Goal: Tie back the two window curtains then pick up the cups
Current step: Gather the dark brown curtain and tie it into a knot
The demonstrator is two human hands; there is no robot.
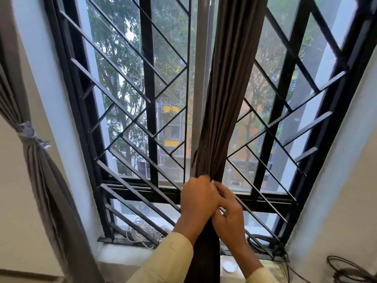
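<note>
Gripping curtain (222,99) at barred window (149,78), cable coil (142,229) on sill (122,253).

No word, label, brand or number can be read anywhere in view. The yellow patches (171,108) on the building (173,127) outside (seen through the grille (111,81)) are too blurred to tell whether they carry any lettering.
</note>
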